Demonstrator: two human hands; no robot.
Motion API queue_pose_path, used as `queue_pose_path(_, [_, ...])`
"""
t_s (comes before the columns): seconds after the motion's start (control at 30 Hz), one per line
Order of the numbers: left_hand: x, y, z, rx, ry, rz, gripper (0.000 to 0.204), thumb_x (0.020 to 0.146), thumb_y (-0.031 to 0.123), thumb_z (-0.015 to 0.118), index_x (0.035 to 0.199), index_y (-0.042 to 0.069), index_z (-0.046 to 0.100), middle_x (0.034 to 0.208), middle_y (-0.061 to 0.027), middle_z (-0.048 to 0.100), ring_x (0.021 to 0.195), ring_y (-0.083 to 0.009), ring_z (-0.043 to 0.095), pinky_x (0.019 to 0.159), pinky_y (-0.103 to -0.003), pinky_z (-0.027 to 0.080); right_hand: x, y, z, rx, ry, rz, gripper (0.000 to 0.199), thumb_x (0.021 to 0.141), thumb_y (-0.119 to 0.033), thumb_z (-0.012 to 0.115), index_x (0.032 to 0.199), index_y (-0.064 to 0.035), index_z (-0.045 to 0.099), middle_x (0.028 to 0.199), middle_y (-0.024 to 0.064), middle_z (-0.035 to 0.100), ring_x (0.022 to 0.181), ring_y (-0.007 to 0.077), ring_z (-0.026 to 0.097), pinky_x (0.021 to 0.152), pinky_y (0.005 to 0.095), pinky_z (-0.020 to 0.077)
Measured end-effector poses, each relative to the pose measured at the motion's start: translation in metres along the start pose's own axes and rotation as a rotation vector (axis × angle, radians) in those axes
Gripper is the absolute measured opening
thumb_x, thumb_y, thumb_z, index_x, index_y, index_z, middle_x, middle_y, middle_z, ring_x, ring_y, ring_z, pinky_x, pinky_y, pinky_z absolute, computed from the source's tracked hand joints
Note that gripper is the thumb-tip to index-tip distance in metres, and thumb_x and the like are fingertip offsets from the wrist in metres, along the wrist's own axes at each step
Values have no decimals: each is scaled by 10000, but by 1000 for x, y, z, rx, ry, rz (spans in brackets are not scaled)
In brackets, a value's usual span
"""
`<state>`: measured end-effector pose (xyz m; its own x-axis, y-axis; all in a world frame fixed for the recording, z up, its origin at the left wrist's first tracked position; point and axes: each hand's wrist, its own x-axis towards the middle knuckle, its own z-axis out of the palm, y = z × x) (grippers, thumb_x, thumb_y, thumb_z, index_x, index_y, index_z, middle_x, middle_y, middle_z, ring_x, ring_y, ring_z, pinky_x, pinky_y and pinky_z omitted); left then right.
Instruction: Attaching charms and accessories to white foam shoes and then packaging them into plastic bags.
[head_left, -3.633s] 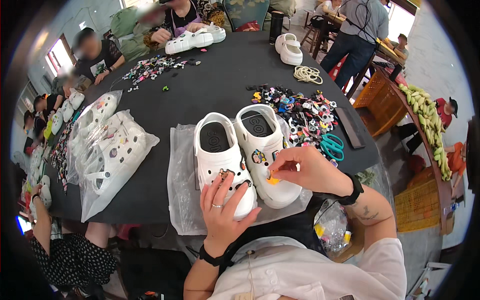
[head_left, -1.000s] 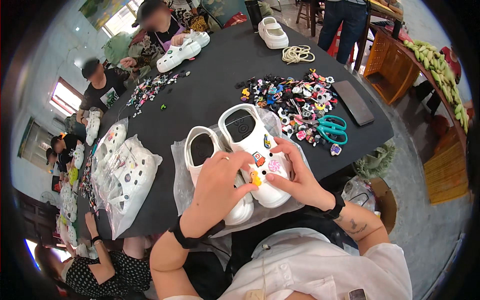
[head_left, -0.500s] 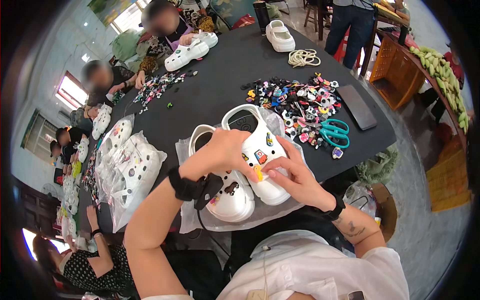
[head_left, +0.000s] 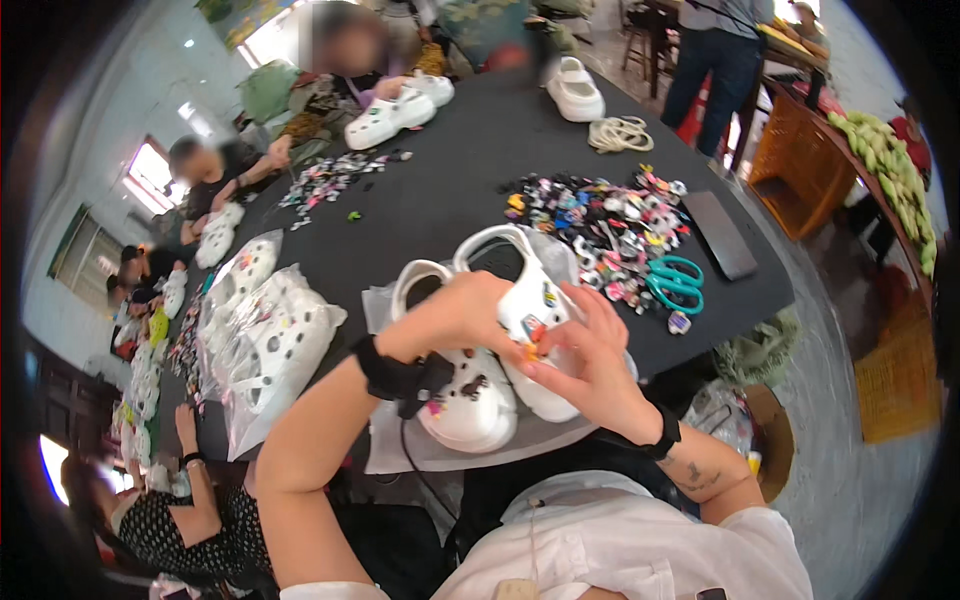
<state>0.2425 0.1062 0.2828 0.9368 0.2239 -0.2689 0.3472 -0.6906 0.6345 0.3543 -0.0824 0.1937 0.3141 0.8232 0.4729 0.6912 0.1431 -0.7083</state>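
Observation:
Two white clog shoes lie side by side on a clear plastic bag (head_left: pixel 400 455) at the near edge of a black table (head_left: pixel 450 200). My left hand (head_left: pixel 465 315) reaches across and grips the right clog (head_left: pixel 535 300) from above. My right hand (head_left: pixel 590 365) holds that clog's side, its thumb and fingers pinching a small orange-yellow charm (head_left: pixel 528 352) against the shoe. Several small coloured charms dot the right clog's top. The left clog (head_left: pixel 470 405) lies under my left wrist, carrying a few dark charms.
A heap of small colourful charms (head_left: pixel 600 215), teal scissors (head_left: pixel 675 280) and a dark phone (head_left: pixel 720 235) lie to the right. Bagged white clogs (head_left: pixel 270 345) are stacked at left. More clogs (head_left: pixel 395 110), a cord coil (head_left: pixel 620 132) and other people sit further around.
My left hand moved from the left clog across onto the right clog, my forearm now crossing over the left one. My right hand stays at the right clog's side.

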Motion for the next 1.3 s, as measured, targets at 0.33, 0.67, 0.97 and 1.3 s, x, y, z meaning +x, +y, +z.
queue_pose_path(0.33, [-7,11,9,-12,240,-88,607,525,473,869,814,-32,698,711,-147,684,653,-270,688,617,-369,528,13,0,-14,316,115,58,150,765,-26,770,886,-52,687,1349,164,492,1258,290,471,1033,380,379])
queue_pose_path(0.67, [9,7,-20,24,-166,103,572,639,427,873,985,-7,733,924,-117,738,825,-194,698,749,-311,533,-24,-14,-30,529,239,149,88,901,19,646,977,-3,609,924,14,602,802,77,498,734,220,409])
queue_pose_path(0.97, [-2,10,-2,-90,-136,21,586,696,496,811,963,-19,730,853,-122,731,754,-213,689,722,-304,528,-21,-24,-32,403,148,106,133,838,11,704,948,-18,634,946,56,613,872,148,554,782,262,435])
queue_pose_path(1.3, [-1,-10,28,129,158,121,488,777,493,740,931,30,734,742,-129,702,689,-273,677,687,-335,515,-12,-24,-18,-212,222,-60,207,727,-85,774,898,-143,671,1107,83,518,1102,284,441,952,411,267])
